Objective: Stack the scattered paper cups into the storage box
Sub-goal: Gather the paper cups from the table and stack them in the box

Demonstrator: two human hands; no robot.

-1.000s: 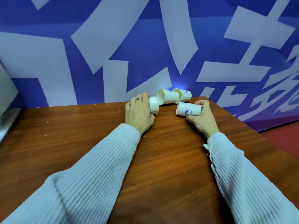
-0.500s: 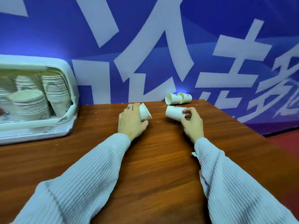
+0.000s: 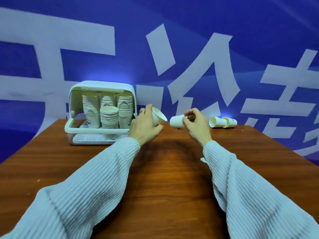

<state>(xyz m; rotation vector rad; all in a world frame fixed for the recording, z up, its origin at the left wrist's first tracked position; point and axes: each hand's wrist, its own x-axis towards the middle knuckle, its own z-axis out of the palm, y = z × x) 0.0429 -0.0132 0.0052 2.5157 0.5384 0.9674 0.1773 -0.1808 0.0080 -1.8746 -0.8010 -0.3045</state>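
A white storage box point(image 3: 101, 87) with its front open was seen standing at the far left of a wooden table point(image 3: 164, 178), against a blue banner wall point(image 3: 189, 40) with large white characters. Inside the box, several tall stacks of paper cups point(image 3: 89, 107) were already nested, with a shorter stack point(image 3: 109, 118) placed in front of them. Just right of the box, a single paper cup point(image 3: 158, 115) was gripped in the left hand point(image 3: 145, 126), fingers curled round its body and its open mouth tilted up and to the right. Further right of the box, a second cup point(image 3: 177, 121) was held on its side by the right hand point(image 3: 196, 125), pinched at its far end, with its near end pointing back toward the left hand's cup. Both arms were covered by pale ribbed sleeves point(image 3: 96, 178). Well to the right of the box, near the wall, two more cups point(image 3: 222, 121) were left lying on their sides on the table. The task appeared largely done: most cups were stored, two were in hand but not yet joined or boxed, and two were still to be collected.
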